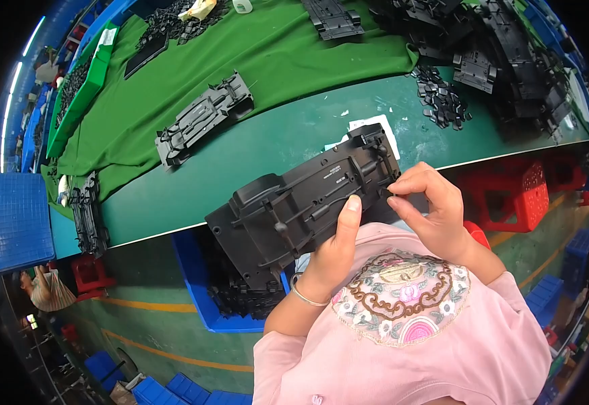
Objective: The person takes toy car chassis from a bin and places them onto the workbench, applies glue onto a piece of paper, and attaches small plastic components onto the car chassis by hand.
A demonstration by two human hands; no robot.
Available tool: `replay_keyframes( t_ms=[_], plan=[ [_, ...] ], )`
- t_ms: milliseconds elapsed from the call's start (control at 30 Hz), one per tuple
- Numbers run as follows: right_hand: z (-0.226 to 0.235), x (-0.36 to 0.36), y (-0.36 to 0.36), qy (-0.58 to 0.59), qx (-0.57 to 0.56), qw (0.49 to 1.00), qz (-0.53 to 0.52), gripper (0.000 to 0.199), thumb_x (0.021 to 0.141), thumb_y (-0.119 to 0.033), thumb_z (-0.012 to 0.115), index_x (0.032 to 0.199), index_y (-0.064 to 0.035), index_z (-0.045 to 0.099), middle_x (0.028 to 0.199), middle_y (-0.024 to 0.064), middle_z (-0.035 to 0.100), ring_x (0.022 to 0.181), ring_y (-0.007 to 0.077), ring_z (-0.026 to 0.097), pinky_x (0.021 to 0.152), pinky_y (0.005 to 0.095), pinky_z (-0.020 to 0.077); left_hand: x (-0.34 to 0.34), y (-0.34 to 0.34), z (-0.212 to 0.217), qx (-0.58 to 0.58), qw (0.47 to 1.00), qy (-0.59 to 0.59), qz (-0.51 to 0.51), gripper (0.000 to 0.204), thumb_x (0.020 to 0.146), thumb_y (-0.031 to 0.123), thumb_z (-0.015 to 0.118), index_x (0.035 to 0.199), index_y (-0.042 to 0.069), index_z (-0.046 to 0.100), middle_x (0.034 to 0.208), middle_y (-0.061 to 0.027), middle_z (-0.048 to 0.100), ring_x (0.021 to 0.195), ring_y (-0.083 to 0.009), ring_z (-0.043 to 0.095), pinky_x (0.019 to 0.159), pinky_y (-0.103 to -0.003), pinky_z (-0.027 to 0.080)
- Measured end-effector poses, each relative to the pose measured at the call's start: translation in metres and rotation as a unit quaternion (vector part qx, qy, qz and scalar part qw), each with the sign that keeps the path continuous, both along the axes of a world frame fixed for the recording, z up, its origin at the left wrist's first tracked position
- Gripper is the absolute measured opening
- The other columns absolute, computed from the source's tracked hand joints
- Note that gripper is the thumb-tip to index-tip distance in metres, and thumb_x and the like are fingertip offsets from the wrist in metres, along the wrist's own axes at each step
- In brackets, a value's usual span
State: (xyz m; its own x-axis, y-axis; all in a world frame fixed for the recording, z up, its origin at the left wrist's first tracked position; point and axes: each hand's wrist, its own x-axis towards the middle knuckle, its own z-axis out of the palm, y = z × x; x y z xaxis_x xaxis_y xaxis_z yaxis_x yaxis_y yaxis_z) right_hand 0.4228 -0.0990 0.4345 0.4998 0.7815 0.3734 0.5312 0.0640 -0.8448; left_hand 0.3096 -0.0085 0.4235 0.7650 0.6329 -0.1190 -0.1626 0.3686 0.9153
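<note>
My left hand grips a long black plastic toy-car chassis along its near edge, thumb lying on top and the other fingers hidden beneath. The chassis is tilted and held over the table's front edge, its moulded axle and bar details facing up. At its right end, my right hand is closed, thumb and forefinger pinched together beside the chassis edge. Whatever small thing may be between those fingertips is too small to make out. Beyond the chassis, a similar grey-black chassis lies on the green cloth.
Small black parts are heaped on the green table. More chassis are stacked at the far right. A green bin stands at left, a blue crate of black parts below the table, a red stool at right.
</note>
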Motion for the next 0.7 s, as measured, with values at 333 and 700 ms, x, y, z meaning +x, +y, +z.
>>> replay_keyframes(
  t_ms=[333, 700],
  plan=[
    [0.002, 0.000, 0.002, -0.056, -0.009, 0.998, 0.005, 0.017, 0.062, 0.009, 0.058, 0.077, 0.0026, 0.051, 0.070, 0.0096, 0.051, 0.060, 0.0175, 0.053, 0.051, 0.0246, 0.0434, -0.001, -0.002, -0.005, 0.063, 0.998, -0.009, 0.018, 0.024, 0.080, 0.013, 0.047, 0.098, -0.001, 0.050, 0.096, -0.0043, 0.051, 0.085, -0.0098, 0.047, 0.076, -0.022, 0.039],
    [0.005, 0.003, 0.002, -0.033, -0.072, 0.996, 0.038, 0.016, 0.063, 0.007, 0.058, 0.076, 0.0023, 0.050, 0.068, 0.0093, 0.050, 0.062, 0.0199, 0.053, 0.052, 0.0258, 0.0427, -0.002, 0.000, -0.015, 0.213, 0.976, 0.038, 0.036, 0.019, 0.080, 0.012, 0.045, 0.091, -0.002, 0.050, 0.080, -0.0080, 0.053, 0.072, -0.0150, 0.049, 0.064, -0.028, 0.041]
  ],
)
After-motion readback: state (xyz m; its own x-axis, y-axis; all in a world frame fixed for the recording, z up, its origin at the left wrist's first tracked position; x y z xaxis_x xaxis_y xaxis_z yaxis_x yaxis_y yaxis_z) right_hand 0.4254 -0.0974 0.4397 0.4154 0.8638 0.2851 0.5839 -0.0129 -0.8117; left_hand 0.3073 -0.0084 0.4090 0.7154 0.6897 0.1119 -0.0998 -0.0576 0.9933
